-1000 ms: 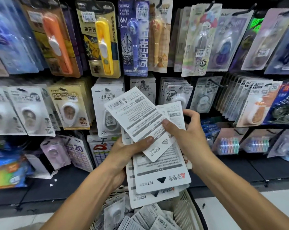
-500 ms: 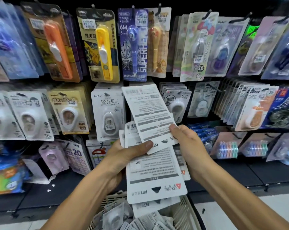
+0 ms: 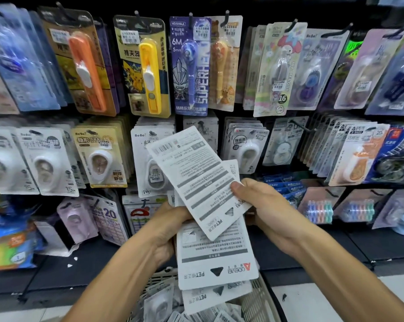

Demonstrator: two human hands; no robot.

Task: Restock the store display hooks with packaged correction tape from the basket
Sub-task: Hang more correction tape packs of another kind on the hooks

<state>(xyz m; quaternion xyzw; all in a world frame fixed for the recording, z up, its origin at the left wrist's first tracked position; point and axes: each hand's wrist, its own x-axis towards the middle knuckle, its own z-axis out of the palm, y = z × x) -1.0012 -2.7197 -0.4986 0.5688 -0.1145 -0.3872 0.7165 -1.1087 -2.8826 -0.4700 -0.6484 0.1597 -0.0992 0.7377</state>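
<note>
Left hand [image 3: 171,225] grips pack stack [image 3: 216,259]; right hand [image 3: 263,205] pinches tilted top pack [image 3: 196,180] above basket [image 3: 259,300].

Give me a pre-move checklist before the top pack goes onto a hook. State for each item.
1. Top pack singled out from the stack: ok, fanned off at an angle, pinched by the right hand.
2. Stack secure: ok, left hand grips its left edge.
3. Hang hole toward the hook: not ok, the triangular hole points down toward the person.
4. Printed front facing out: not ok, the back with the barcode faces the camera.
5. Matching hook found: cannot tell; similar packs hang at the right of the middle row.
6. Basket within reach: ok, directly below the hands.
</note>
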